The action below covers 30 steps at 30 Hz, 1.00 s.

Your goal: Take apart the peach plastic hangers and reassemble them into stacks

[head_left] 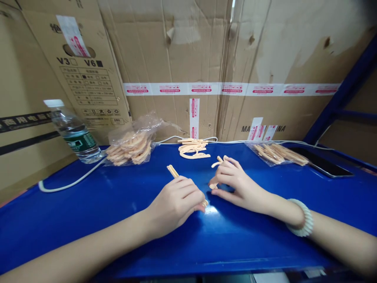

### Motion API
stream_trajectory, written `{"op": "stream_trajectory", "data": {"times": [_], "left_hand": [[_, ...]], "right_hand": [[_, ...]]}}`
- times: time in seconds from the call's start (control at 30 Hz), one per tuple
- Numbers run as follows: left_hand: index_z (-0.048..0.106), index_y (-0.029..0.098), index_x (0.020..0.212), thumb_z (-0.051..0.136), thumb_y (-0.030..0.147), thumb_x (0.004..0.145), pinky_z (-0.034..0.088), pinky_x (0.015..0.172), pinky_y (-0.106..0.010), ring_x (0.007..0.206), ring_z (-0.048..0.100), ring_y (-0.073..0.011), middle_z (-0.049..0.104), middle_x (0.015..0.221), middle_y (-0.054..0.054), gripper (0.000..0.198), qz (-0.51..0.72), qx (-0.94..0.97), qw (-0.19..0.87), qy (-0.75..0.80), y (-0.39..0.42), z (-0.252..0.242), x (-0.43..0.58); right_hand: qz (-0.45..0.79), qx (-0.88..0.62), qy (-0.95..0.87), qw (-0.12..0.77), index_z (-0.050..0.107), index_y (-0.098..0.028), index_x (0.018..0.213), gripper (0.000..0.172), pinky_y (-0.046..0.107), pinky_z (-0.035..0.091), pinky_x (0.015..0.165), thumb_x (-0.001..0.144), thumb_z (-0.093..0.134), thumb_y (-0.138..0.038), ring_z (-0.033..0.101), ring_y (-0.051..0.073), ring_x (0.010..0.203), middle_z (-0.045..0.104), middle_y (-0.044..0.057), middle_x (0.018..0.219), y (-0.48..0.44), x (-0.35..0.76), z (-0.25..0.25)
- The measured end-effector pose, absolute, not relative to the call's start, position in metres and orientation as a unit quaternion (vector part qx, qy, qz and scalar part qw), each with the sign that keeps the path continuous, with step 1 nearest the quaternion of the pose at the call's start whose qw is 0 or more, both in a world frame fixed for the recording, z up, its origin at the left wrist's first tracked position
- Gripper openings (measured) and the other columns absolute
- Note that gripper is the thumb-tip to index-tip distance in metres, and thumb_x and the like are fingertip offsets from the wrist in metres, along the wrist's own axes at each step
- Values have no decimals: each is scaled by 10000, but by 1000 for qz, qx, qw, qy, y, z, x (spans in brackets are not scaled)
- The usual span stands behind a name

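My left hand (178, 200) is closed around thin peach-coloured strips (172, 171), whose ends stick out above the knuckles and below by the thumb. To its right, my right hand (231, 180) grips another peach-coloured curved piece (218, 162) between thumb and fingers; part of it is hidden by the fingers. Both hands are held just above the blue tabletop (141, 251), a small gap apart. Beyond them lies a loose pile of similar curved strips (193, 148). What exactly these pieces are, I cannot tell.
A clear plastic bag of similar pieces (132, 145) sits at the back left beside a water bottle (78, 133). At the back right are another bag of strips (278, 152) and a dark phone (324, 162). A white cable (73, 184) runs along the cardboard wall (173, 51).
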State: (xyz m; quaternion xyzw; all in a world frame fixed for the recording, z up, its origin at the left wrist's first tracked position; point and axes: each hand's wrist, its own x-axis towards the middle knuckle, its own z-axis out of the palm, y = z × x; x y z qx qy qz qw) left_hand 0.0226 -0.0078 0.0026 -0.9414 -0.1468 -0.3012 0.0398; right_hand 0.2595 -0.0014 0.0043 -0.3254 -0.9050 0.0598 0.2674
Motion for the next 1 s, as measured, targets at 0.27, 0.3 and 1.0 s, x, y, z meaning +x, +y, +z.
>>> {"op": "stream_trajectory", "data": {"times": [0.27, 0.3, 1.0], "left_hand": [[571, 193, 996, 438, 201, 1000, 411, 889, -338, 896, 577, -180, 664, 916, -19, 133, -255, -951, -18, -176, 7, -3, 17], [568, 194, 984, 454, 189, 993, 408, 900, -342, 922, 576, -185, 668, 944, -17, 115, -252, -950, -24, -180, 9, -3, 17], [595, 179, 1060, 490, 162, 948, 484, 919, -380, 1053, 546, -222, 611, 1117, -78, 154, -247, -936, -17, -250, 9, -7, 15]], "right_hand": [[24, -343, -908, 241, 636, -229, 1042, 147, 530, 282, 1072, 908, 580, -253, 546, 215, 1020, 609, 60, 1032, 12, 265, -3], [20, -344, -907, 244, 640, -225, 1029, 139, 516, 311, 1053, 914, 572, -261, 552, 211, 984, 620, 56, 1000, 10, 264, -2], [75, -403, -895, 175, 668, -197, 1028, 221, 330, 483, 810, 827, 675, -290, 612, 203, 900, 634, 59, 1005, 32, 320, 49]]}}
